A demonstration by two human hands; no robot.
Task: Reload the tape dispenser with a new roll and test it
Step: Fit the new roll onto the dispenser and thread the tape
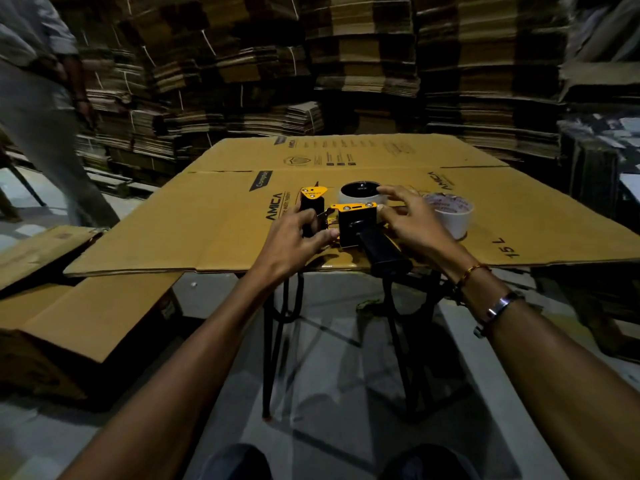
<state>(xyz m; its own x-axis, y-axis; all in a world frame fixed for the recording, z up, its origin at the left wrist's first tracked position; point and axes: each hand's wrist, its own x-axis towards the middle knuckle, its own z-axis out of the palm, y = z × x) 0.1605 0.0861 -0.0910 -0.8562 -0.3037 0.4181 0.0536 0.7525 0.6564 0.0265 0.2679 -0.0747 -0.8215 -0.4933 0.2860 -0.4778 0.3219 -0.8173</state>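
A black and yellow tape dispenser (356,223) lies on a flattened cardboard box (221,216) that covers a small table, its black handle (382,252) pointing toward me. My left hand (298,237) grips the dispenser's front roller end with curled fingers. A white tape roll (362,194) sits on the dispenser's far side. My right hand (405,216) reaches over it with spread fingers, and its thumb and a fingertip meet near the roll's edge. Whether it pinches the tape is not visible. A second roll of tape (452,211) stands on the cardboard to the right.
The table's black metal legs (273,341) stand on a grey floor. More flat cardboard (62,306) lies at the lower left. Tall stacks of folded cartons (346,64) fill the background. Another person (41,109) stands at the far left.
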